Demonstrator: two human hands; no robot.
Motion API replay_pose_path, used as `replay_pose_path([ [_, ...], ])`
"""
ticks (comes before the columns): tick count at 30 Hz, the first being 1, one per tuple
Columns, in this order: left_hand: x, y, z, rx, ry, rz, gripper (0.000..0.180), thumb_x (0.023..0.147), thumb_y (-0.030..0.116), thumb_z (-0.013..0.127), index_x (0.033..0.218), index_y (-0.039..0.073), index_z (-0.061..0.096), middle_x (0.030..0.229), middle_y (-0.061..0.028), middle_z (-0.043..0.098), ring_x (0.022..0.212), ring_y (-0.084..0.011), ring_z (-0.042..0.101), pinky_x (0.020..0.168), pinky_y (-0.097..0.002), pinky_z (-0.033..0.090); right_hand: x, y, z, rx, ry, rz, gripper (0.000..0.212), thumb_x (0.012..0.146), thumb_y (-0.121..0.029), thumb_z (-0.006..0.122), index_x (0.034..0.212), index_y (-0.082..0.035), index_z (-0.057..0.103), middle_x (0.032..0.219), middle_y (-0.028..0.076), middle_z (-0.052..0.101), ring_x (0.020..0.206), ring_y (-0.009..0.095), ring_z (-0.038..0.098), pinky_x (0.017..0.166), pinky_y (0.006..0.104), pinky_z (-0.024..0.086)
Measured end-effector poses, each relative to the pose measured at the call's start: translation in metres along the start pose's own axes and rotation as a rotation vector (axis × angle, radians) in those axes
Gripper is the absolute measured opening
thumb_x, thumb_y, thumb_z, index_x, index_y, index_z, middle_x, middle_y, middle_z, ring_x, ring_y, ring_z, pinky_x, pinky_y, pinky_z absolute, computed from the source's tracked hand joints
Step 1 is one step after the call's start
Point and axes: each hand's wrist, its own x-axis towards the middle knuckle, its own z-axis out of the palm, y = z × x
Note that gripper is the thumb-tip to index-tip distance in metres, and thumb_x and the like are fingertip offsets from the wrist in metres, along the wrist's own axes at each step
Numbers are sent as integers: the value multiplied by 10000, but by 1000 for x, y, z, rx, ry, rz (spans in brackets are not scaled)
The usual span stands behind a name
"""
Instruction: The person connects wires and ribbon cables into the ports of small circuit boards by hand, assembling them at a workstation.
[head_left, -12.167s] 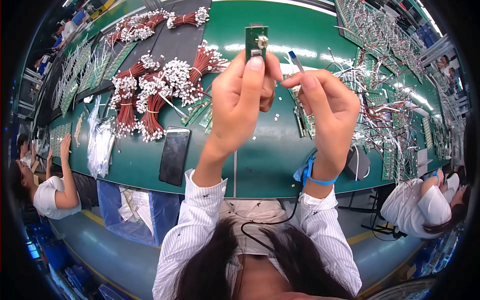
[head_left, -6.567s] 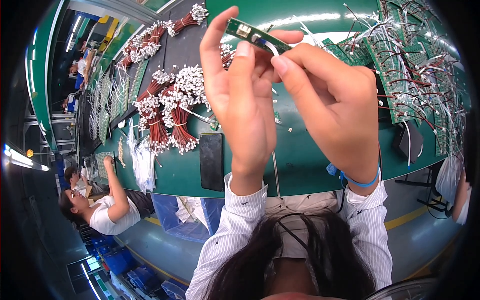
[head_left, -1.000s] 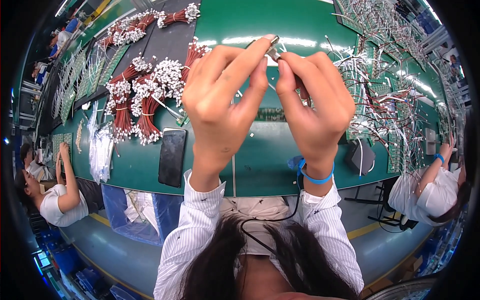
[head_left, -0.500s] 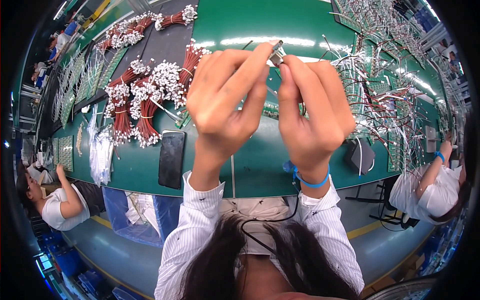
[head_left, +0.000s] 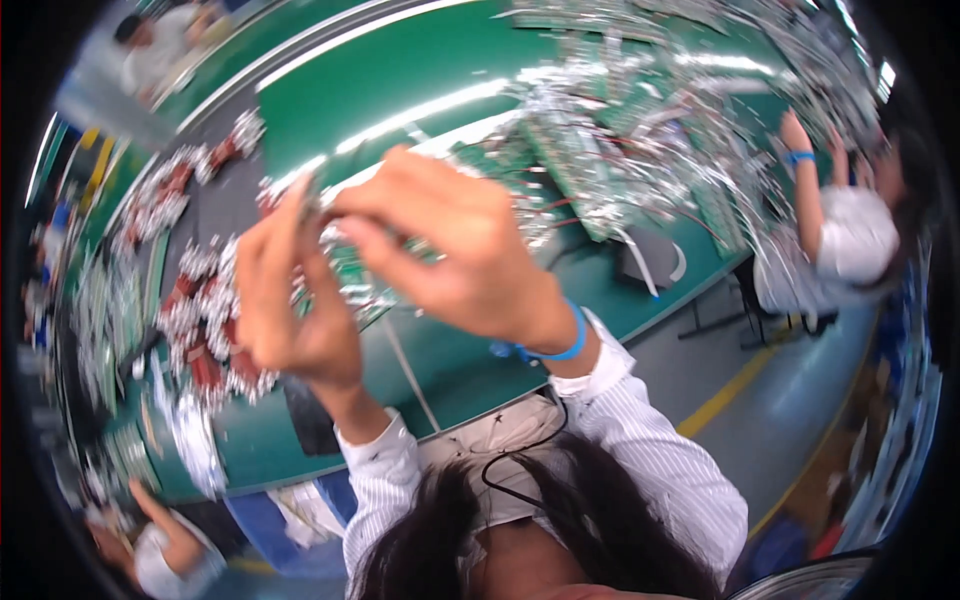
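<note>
Both my hands are raised over the green table (head_left: 470, 370), fingertips meeting left of centre. My left hand (head_left: 300, 300) pinches a small silvery connector piece (head_left: 313, 192), smeared by motion. Against it, my right hand (head_left: 455, 245) has its thumb and forefinger closed; whatever they grip is hidden. A blue band (head_left: 570, 335) circles my right wrist. Behind and beside the left hand lie bundles of red-brown cables (head_left: 205, 365) with white plugs. Beyond my right hand, green circuit boards (head_left: 565, 180) lie under a tangle of white and dark wires.
A dark phone (head_left: 308, 415) lies partly behind my left wrist, and clear plastic bags (head_left: 190, 430) sit farther left. A dark grey block (head_left: 645, 258) stands at the right. Co-workers sit at right (head_left: 845, 225) and lower left (head_left: 175, 555). A blue-lined bin (head_left: 265, 530) is below the table edge.
My view has turned and the scene is tilted. Both hands have shifted left and slightly down in the picture, still together at the fingertips. The small piece is now blurred.
</note>
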Motion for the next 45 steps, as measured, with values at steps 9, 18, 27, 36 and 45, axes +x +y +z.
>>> replay_pose_path([
  [9, 0, 6, -47, -669, -306, 19, 435, 907, 278, 393, 1189, -35, 500, 965, -205, 601, 896, -316, 576, 813, -415, 440, -32, -47, -68, -151, -323, 256, 71, 789, -82, 606, 798, -13, 611, 653, 85, 544, 520, 222, 519, 479, 312, 410],
  [18, -20, 27, -92, -1489, -705, 19, 480, 854, 266, 514, 1311, 200, 384, 1078, 94, 499, 1147, -239, 364, 833, -523, 325, -59, -45, -234, -558, 13, 789, 194, 886, -132, 516, 847, 25, 624, 605, 28, 559, 535, 69, 526, 492, 200, 419],
  [27, -19, 45, -71, -1727, -770, -70, 484, 845, 83, 463, 1303, 228, 410, 1194, -75, 469, 1188, -226, 341, 859, -584, 288, -47, 39, -428, -827, 313, 626, 190, 891, -104, 490, 883, 42, 612, 646, 72, 608, 522, 109, 572, 504, 223, 483],
  [36, -26, 39, -57, -1512, -586, 18, 554, 838, 264, 557, 1352, 228, 354, 1103, 181, 516, 1053, -182, 404, 791, -474, 300, -73, 148, -503, -886, 488, 979, 234, 889, -140, 483, 837, 60, 592, 647, 133, 614, 492, 214, 616, 455, 317, 542],
  [45, -21, 12, -58, -1503, -148, -249, 452, 953, 175, 138, 1364, -9, 172, 621, -74, 637, 631, -216, 558, 680, -383, 307, -95, 190, -523, -950, 460, 1115, 224, 880, -112, 450, 926, 65, 578, 675, 168, 629, 515, 233, 633, 449, 325, 545],
])
